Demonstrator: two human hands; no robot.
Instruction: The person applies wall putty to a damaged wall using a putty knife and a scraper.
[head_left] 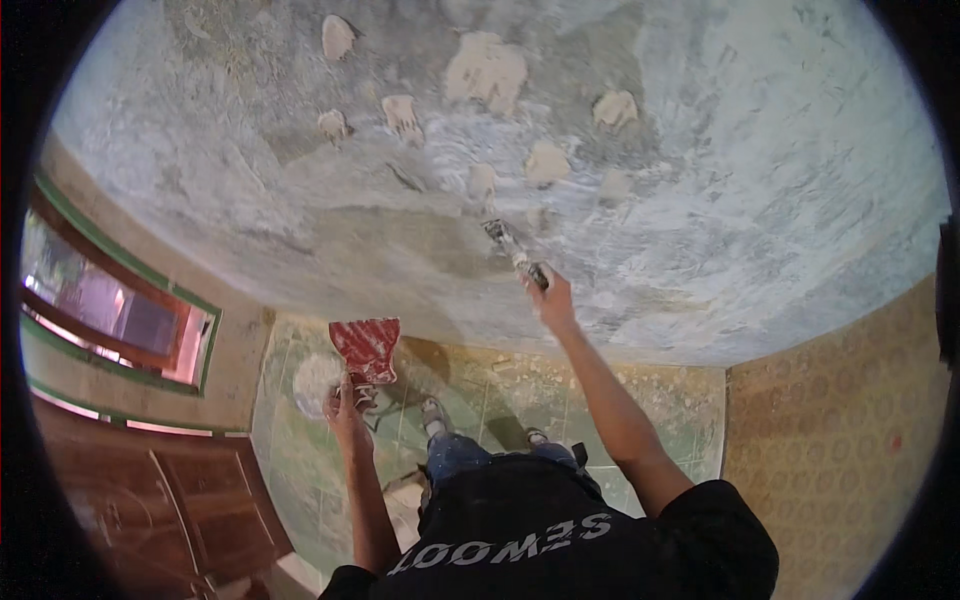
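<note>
My right hand (553,302) is closed round the dark handle of a putty knife (516,254), whose blade is smeared with white. The blade's tip is at the grey, roughly plastered wall (400,245), just below a small damp-looking patch; whether it touches cannot be told. Lower and to the left, my left hand (346,415) grips a wide red scraper (366,345) streaked with white filler. That scraper is held away from the wall, its broad edge pointing up. Several pale filler patches (487,72) dot the wall above the knife.
A round white mass or container (317,384) is on the green tiled floor (300,470) beyond my left hand. Left of me are a green-framed window (205,350) and a brown wooden door (110,490). A yellowish patterned wall (840,440) stands on the right.
</note>
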